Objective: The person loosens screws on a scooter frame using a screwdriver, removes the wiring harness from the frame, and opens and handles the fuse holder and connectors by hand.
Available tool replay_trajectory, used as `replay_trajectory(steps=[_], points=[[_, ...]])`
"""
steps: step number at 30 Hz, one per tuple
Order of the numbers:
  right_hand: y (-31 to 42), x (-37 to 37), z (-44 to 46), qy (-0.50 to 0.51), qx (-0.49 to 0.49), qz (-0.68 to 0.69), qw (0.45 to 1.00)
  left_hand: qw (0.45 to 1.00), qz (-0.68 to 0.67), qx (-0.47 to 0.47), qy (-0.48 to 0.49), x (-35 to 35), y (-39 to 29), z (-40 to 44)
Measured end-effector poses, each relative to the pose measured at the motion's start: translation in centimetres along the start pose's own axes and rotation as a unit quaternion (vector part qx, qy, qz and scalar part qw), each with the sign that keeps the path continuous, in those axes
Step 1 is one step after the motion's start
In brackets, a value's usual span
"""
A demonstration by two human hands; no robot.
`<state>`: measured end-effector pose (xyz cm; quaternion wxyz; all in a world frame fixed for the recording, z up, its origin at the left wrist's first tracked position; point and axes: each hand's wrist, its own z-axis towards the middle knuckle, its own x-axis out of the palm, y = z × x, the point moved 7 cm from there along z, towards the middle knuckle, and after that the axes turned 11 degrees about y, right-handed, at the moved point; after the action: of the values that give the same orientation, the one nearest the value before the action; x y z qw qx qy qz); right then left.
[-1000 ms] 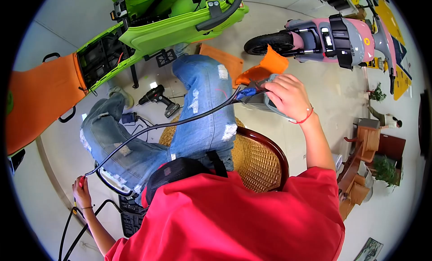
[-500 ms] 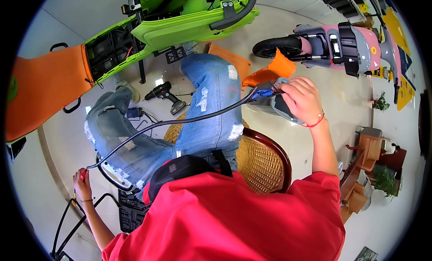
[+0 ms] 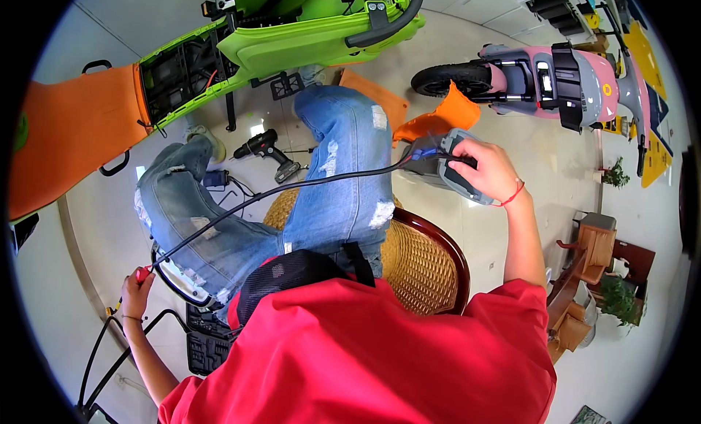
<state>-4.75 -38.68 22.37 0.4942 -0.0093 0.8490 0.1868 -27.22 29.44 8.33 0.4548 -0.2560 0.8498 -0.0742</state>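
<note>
A long black cable (image 3: 321,181) stretches across my lap between both hands. My right hand (image 3: 491,173) is closed around its right end, beside a blue-wrapped section (image 3: 423,154) with thin dark strands. At the far left, my left hand (image 3: 136,296) grips the other end, where a small red piece (image 3: 142,275) shows at the fingertips; its exact kind is unclear. A grey bin-like container (image 3: 456,143) stands just behind my right hand. Under the cable are my knees in ripped jeans (image 3: 343,161).
A green scooter body (image 3: 292,48) with an orange panel (image 3: 80,143) lies ahead. On the floor are a cordless drill (image 3: 269,155), orange panels (image 3: 442,116) and an open black tool case (image 3: 208,351). A pink-grey scooter (image 3: 540,84) stands right. A wicker chair (image 3: 423,267) is beneath me.
My right hand has come down a little and turned, and the blue-wrapped section moved slightly right. The cable is straighter. My left hand has risen slightly.
</note>
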Motion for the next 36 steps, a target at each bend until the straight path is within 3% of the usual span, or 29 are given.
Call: replay_trajectory(steps=[2,8,10,13,14,15,16,17,18,19,20,23,27,36], points=[[0.4,0.1,-0.1,0.002,-0.052,-0.013,0.999,0.998,-0.034,-0.015,0.048,0.7,1.0,0.1],[0.4,0.8,-0.1,0.030,-0.022,0.027,0.999,0.974,-0.197,-0.008,0.112,1.7,1.2,-0.1],[0.3,1.2,0.0,0.051,-0.006,0.042,0.998,0.892,-0.399,-0.029,0.209,2.3,0.7,-0.8],[-0.2,1.9,0.1,0.076,0.001,0.073,0.994,0.861,-0.457,0.017,0.222,2.4,-0.1,-1.3],[-0.3,2.3,0.3,0.081,-0.006,0.090,0.993,0.870,-0.436,-0.020,0.227,2.1,0.1,-1.4],[-1.2,2.7,0.3,0.076,0.009,0.129,0.989,0.843,-0.494,-0.075,0.199,2.5,1.5,-1.7],[-2.0,3.5,0.3,0.079,0.015,0.173,0.982,0.814,-0.545,-0.072,0.185,2.5,1.5,-1.9],[-2.2,3.5,0.4,0.057,0.026,0.197,0.978,0.792,-0.586,-0.154,0.078,2.0,0.0,-2.2],[-3.3,4.0,0.7,0.066,0.048,0.232,0.969,0.762,-0.618,-0.059,0.187,2.8,0.7,-1.6],[-3.6,4.0,0.7,0.050,0.062,0.267,0.961,0.765,-0.619,-0.061,0.170,2.0,-3.0,-1.8],[-4.2,3.8,1.0,0.058,0.093,0.245,0.963,0.732,-0.656,-0.102,0.154,2.0,-5.5,-2.0],[-8.8,4.6,1.3,0.017,0.113,0.273,0.955,0.679,-0.665,0.069,0.303,1.3,-11.6,-1.5],[-11.8,5.2,1.8,-0.012,0.133,0.293,0.947,0.647,-0.702,0.053,0.294,2.1,-15.3,-1.2],[-11.7,4.5,0.9,-0.067,0.151,0.338,0.926,0.642,-0.699,0.039,0.314,1.6,-18.1,-0.7]])
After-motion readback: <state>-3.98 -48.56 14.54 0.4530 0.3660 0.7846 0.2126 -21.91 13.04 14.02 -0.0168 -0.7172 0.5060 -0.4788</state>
